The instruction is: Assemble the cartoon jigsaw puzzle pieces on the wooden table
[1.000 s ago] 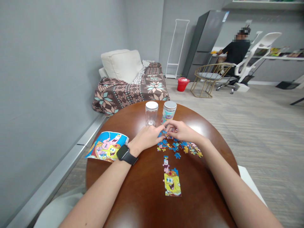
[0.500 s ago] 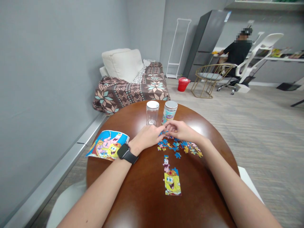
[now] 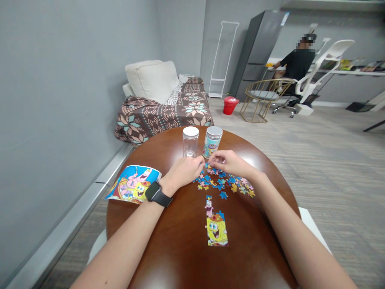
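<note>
A loose heap of small jigsaw puzzle pieces (image 3: 221, 181), mostly blue, pink and yellow, lies beneath and in front of both hands. My left hand (image 3: 187, 171), with a black watch on its wrist, is closed at the heap's left edge; its fingertips hide whatever they pinch. Just right of it, my right hand (image 3: 231, 163) has its fingers bent in a pinch, a bluish puzzle piece (image 3: 207, 165) at the tips. Closer to me lies a joined puzzle section (image 3: 217, 229) with a yellow cartoon face, and a narrow pink strip extends from its upper left.
Behind the hands stand a clear jar (image 3: 190, 143) with a white lid and a printed jar (image 3: 212, 142) with a silvery lid. A picture sheet (image 3: 129, 182) lies at the left of the round brown table (image 3: 177, 257). A person (image 3: 300, 60) sits far off at a counter.
My hands have drawn slightly apart; their fingertips were together before. The whole view has shifted a little. The joined puzzle section looks the same.
</note>
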{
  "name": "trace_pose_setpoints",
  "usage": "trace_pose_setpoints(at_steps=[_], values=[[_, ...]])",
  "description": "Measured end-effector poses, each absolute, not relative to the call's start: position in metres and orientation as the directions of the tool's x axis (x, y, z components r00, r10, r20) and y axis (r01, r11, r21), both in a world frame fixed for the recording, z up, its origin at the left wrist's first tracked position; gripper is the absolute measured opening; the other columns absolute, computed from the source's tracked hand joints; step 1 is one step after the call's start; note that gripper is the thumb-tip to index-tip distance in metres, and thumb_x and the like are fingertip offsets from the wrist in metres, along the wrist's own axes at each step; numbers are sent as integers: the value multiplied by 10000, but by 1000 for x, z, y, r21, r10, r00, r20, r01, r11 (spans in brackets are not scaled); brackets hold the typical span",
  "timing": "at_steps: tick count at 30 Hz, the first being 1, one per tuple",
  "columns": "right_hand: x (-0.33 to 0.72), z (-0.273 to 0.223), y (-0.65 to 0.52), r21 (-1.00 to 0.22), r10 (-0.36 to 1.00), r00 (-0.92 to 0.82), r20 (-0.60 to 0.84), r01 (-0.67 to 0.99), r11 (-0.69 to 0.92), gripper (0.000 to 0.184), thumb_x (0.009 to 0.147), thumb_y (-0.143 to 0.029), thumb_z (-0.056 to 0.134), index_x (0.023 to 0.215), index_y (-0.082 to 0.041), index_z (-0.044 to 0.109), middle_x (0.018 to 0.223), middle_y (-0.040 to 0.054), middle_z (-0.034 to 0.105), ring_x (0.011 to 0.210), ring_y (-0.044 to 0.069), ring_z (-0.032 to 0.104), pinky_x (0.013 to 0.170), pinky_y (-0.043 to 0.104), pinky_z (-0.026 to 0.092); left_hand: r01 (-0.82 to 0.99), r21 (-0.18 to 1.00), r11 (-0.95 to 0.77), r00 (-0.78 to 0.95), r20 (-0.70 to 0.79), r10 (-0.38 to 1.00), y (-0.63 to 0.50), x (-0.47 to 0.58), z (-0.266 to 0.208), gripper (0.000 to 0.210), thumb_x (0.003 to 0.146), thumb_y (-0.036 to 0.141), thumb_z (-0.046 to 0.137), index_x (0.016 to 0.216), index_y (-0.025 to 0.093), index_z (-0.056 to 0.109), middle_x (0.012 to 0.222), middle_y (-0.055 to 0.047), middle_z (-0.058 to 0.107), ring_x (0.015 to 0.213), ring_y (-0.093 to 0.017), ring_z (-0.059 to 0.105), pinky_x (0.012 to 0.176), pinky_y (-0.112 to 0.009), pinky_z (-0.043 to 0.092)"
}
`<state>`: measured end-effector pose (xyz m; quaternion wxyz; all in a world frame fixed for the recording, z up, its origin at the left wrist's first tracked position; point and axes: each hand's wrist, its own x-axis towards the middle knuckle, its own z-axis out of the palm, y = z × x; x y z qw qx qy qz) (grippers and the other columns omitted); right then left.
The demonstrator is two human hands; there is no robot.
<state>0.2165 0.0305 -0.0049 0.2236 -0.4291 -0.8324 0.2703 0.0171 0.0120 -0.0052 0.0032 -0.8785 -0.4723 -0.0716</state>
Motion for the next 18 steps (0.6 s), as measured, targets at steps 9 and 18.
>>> trace_pose_setpoints(at_steps=[9, 18], values=[[210, -13, 32, -621, 820, -569, 66, 620, 480, 134, 796, -221, 572, 846, -158, 679, 696, 16, 657, 633, 118, 579, 629, 228, 439, 968, 35, -250, 246, 104, 964, 16, 11, -6, 315, 885, 300, 350, 890, 172, 639, 829, -110, 696, 778, -236, 673, 653, -296, 473], [236, 9, 32, -564, 955, -221, 199, 771, 296, 541, 943, -440, 299, 647, -153, 649, 580, 29, 627, 574, 124, 557, 618, 238, 381, 992, 33, -125, 122, 79, 989, 9, 14, 2, 336, 855, 259, 334, 865, 142, 649, 859, -152, 695, 803, -304, 685, 653, -365, 517]])
